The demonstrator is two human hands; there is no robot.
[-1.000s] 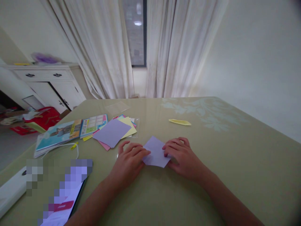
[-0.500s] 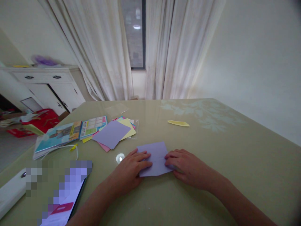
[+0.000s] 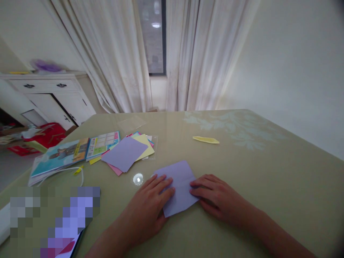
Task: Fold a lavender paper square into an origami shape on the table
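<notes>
A square sheet of purple paper (image 3: 180,195) lies turned at an angle on the table, with a faint crease across it. Flat on its left part rest the outstretched fingers of my left hand (image 3: 150,200), the thumb near the lower left edge. My right hand (image 3: 215,193) has its bent fingertips on the right corner of the sheet, with the thumb tucked low at the edge, partly hidden. Farther back lies a narrow folded piece of yellow paper (image 3: 206,140).
Left of the sheet lie a fan of coloured papers (image 3: 125,154), a booklet (image 3: 61,154), a white cable (image 3: 82,179) and a blurred-out phone-like device (image 3: 77,215). A round light reflection shows on the greenish tabletop (image 3: 268,186). Curtains (image 3: 120,53) hang behind.
The purple sheet has turned, so its lower corner now points toward me. Both hands have moved slightly with it, and the view has shifted a little.
</notes>
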